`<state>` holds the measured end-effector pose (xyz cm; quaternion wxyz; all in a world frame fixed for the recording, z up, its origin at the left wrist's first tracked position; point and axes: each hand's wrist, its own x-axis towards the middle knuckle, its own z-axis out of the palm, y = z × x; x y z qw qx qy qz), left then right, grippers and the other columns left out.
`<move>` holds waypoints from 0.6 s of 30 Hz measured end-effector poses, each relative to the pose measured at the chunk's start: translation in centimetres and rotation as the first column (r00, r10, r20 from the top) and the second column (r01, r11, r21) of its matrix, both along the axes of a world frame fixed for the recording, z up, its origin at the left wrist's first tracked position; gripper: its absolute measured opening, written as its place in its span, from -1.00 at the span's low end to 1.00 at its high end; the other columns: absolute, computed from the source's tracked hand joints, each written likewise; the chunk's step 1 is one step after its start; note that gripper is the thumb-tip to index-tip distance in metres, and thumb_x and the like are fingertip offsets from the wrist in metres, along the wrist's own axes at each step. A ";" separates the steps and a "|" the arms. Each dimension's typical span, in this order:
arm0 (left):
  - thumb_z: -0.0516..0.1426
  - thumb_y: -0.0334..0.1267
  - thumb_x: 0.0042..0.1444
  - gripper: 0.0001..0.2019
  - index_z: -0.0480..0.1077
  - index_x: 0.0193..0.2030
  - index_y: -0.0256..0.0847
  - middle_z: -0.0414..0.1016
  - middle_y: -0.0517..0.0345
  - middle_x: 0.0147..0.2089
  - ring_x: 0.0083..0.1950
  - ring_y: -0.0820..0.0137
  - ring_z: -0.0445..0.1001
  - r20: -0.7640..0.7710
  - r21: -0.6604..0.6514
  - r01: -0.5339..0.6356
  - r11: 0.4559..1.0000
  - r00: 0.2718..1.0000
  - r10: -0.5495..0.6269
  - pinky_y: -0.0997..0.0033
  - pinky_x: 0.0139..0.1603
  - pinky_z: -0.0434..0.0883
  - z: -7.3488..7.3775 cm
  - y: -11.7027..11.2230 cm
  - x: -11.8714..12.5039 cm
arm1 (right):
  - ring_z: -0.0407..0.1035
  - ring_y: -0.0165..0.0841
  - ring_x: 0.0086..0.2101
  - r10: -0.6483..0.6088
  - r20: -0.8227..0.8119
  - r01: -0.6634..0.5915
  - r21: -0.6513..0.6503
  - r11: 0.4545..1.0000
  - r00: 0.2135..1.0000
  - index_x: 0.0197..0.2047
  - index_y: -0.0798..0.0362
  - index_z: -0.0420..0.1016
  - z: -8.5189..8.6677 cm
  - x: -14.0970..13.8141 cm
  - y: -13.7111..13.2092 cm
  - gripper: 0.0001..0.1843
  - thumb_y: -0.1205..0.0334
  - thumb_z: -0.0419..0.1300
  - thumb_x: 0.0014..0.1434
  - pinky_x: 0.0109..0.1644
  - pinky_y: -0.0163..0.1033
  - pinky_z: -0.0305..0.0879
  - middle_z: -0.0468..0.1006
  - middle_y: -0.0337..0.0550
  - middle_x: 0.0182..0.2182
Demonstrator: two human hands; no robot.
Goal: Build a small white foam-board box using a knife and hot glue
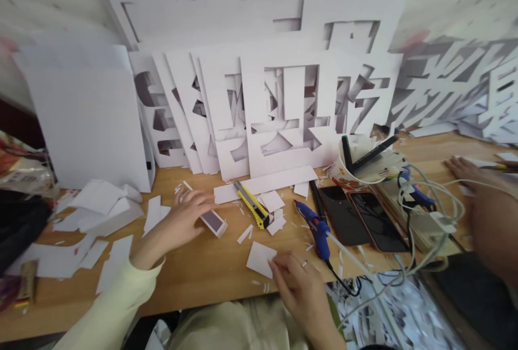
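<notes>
Left hand [184,218] is resting on the bench [202,274], grip spread, fingertips touching a small white block [214,222]. Right hand [301,285] is pinching a white card piece [259,258] lying mid-bench, near the yellow knife [253,205].

A pale cream long sleeve [115,309] is worn down to the left hand [182,219]; a thin ring [304,264] is seen on the right hand [301,285], its wrist uncovered; beige clothing [226,324] is glimpsed below.
</notes>
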<state>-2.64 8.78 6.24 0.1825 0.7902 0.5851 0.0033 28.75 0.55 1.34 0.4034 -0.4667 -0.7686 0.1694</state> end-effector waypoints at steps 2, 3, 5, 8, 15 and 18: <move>0.18 -0.51 0.06 -0.49 0.58 0.11 0.06 0.64 0.03 0.17 0.43 -0.13 0.29 0.020 0.033 -0.005 0.999 1.000 0.004 -0.68 0.45 -0.25 -0.4 0.5 0.3 | 0.50 -0.33 -0.40 0.005 -0.027 -0.006 -0.058 0.998 1.000 -0.12 0.01 0.47 -0.5 -1.3 0.5 -0.93 0.33 0.16 0.41 -0.33 -0.29 0.38 0.58 -0.20 -0.36; 0.19 -0.50 0.09 -0.54 0.60 0.06 0.07 0.67 0.03 0.11 0.42 -0.14 0.31 0.046 0.057 -0.015 0.998 0.999 0.013 -0.71 0.43 -0.30 -0.5 0.6 0.5 | 0.50 -0.33 -0.40 0.009 -0.038 -0.012 -0.087 0.996 0.999 -0.10 0.00 0.48 -0.7 -1.9 0.7 -0.92 0.33 0.17 0.40 -0.33 -0.29 0.40 0.58 -0.20 -0.35; 0.25 -0.41 0.15 -0.66 0.62 0.01 0.07 0.69 0.02 0.06 0.37 -0.15 0.37 0.121 0.119 -0.043 0.992 0.992 0.029 -0.72 0.42 -0.33 -0.3 0.8 0.6 | 0.49 -0.33 -0.41 0.019 -0.055 -0.027 -0.143 0.989 0.998 -0.09 -0.02 0.50 -1.0 -3.0 1.2 -0.90 0.34 0.19 0.38 -0.33 -0.28 0.41 0.59 -0.21 -0.34; 0.34 -0.22 0.18 -0.76 0.63 0.00 0.06 0.70 0.00 0.03 0.28 -0.11 0.46 0.253 0.265 -0.077 0.961 0.967 0.007 -0.64 0.47 -0.30 0.5 0.8 0.6 | 0.46 -0.34 -0.40 -0.007 -0.147 -0.021 -0.184 0.983 0.989 0.00 -0.05 0.52 -0.8 -4.0 2.2 -0.82 0.32 0.23 0.35 -0.30 -0.28 0.43 0.59 -0.21 -0.30; 0.20 -0.02 0.33 -0.69 0.55 0.16 0.09 0.67 0.04 0.09 0.21 0.11 0.54 0.551 0.455 -0.111 0.884 0.814 -0.182 -0.22 0.51 0.15 2.2 1.2 1.8 | 0.46 -0.20 0.13 0.054 -0.600 -0.188 -0.163 0.968 0.798 0.34 -0.27 0.36 4.1 -5.8 7.2 -0.22 -0.13 0.51 0.13 0.16 -0.19 0.45 0.50 -0.12 0.21; 0.19 0.04 0.34 -0.67 0.51 0.20 0.17 0.67 0.14 0.11 0.21 0.16 0.56 0.617 0.468 -0.162 0.869 0.763 -0.190 -0.20 0.56 0.10 3.2 2.5 2.8 | 0.51 -0.28 0.01 0.199 -0.664 -0.328 -0.074 0.942 0.721 0.19 -0.27 0.52 7.2 -6.9 10.1 -0.45 -0.12 0.48 0.18 0.10 -0.27 0.45 0.59 -0.22 0.04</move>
